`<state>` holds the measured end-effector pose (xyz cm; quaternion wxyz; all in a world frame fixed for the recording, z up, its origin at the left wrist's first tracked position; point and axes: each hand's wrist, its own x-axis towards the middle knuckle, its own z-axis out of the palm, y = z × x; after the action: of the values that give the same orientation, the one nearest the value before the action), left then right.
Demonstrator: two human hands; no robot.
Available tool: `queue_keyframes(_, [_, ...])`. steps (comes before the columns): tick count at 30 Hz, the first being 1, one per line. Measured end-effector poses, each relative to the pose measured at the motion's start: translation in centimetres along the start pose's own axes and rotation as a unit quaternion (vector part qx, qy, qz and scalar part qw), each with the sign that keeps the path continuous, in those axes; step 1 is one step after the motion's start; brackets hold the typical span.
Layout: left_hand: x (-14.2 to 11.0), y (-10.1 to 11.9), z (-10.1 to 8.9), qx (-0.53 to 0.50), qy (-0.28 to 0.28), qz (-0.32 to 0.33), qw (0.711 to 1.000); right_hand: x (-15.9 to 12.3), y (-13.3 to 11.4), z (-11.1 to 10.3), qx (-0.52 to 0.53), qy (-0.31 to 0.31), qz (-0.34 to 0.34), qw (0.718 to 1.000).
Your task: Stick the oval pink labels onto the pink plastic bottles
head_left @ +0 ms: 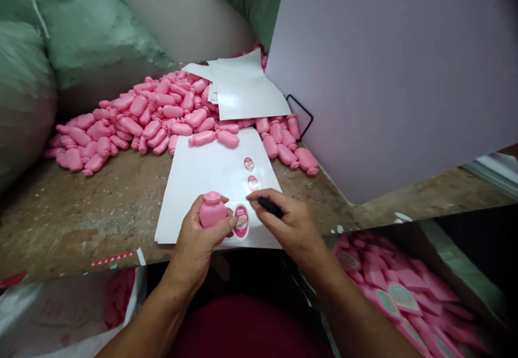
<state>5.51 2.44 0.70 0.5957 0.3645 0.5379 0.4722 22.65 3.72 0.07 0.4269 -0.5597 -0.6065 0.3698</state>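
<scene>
My left hand (200, 245) grips a pink plastic bottle (212, 210) with a rounded body and short neck, just above a white label sheet (198, 196). An oval pink "BABY" label (242, 221) lies beside the bottle on that sheet, with two smaller oval labels (250, 173) farther up. My right hand (289, 226) holds a small black object (270, 207) between its fingers, close to the large label. Two loose pink bottles (214, 137) rest on the sheet's far edge, and the hands hide its near part.
A heap of pink bottles (154, 115) covers the bench behind the sheet, under a stack of white sheets (243, 85). A lavender board (384, 67) stands at right. Green sacks (84, 29) lie at left. A box of labelled pink bottles (396, 293) sits low at right.
</scene>
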Motion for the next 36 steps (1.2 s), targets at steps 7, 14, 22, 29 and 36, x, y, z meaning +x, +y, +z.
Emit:
queue_keyframes(7, [0.1, -0.2, -0.3, -0.022, 0.010, -0.011, 1.000, -0.4, -0.3, -0.5, 0.083, -0.058, 0.071, 0.992])
queue_keyframes(14, [0.0, -0.3, 0.1, 0.033, 0.005, 0.035, 0.999, -0.7, -0.3, 0.5, 0.100, -0.089, 0.068, 0.989])
queue_keyframes(22, [0.8, 0.3, -0.9, 0.042, 0.089, 0.121, 0.988, -0.7, -0.9, 0.2, 0.171, -0.044, 0.105, 0.979])
queue_keyframes(29, [-0.3, 0.4, -0.7, -0.029, -0.022, -0.012, 0.999, -0.4, -0.6, 1.2, 0.215, -0.107, 0.139, 0.961])
queue_keyframes(36, [0.3, 0.0, -0.8, 0.039, 0.003, 0.008, 0.999, -0.4, -0.6, 1.3, 0.165, -0.028, 0.081, 0.983])
